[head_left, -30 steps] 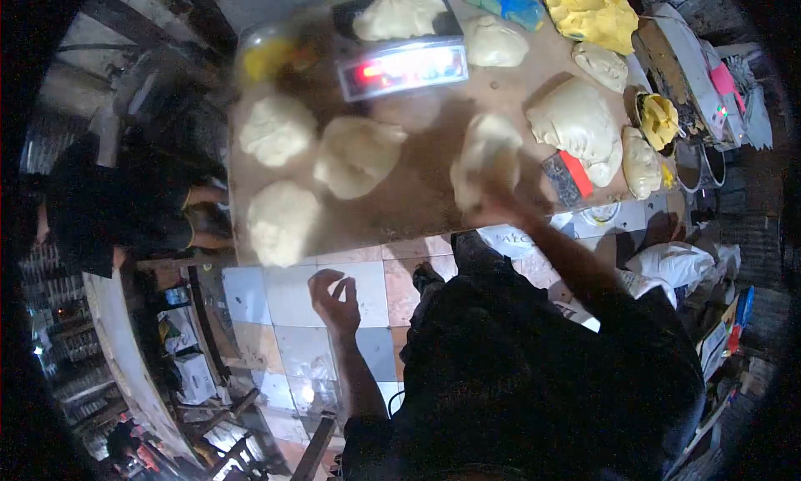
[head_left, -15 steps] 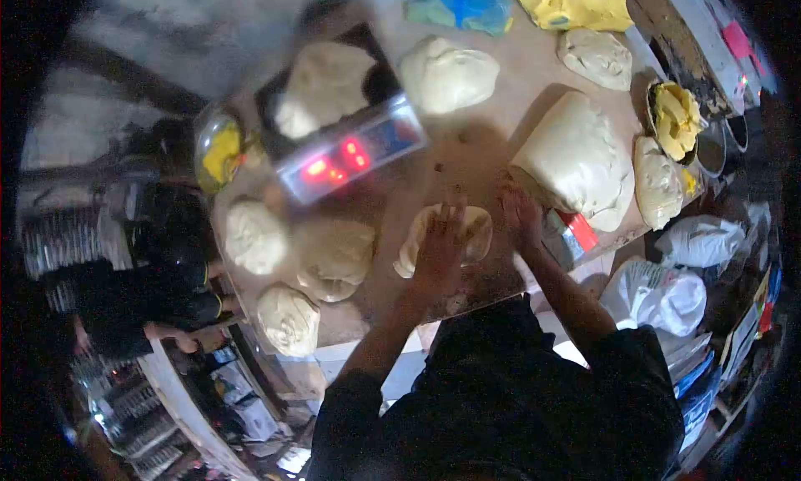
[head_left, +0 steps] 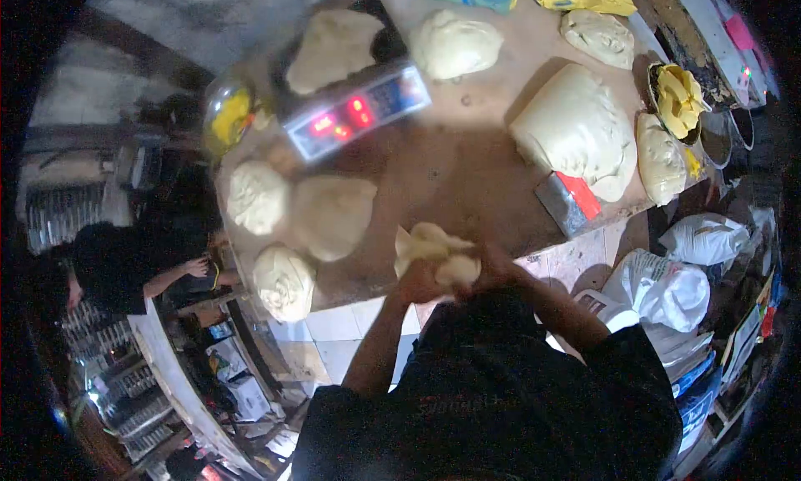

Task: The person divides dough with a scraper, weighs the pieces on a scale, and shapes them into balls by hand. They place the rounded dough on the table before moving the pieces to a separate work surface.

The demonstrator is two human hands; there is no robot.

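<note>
At the near edge of the table, a pale, folded piece of dough is between my two hands. My left hand is closed on its lower left side. My right hand grips its right side, blurred and with the fingers partly hidden. Right of them lies a dough scraper with a metal blade and red handle, by a large mound of dough. Ahead and to the left stands a digital scale with glowing red digits, bearing a flat dough piece.
Dough lumps sit along the table's left side, others at the back and right edge. A bowl with yellow contents stands at right. White bags are on the right. A person in dark clothing is at far left.
The dough under my hands was flat on the table; now it is gathered up, folded and pulled toward my body. My right hand came from beside the large mound to this dough.
</note>
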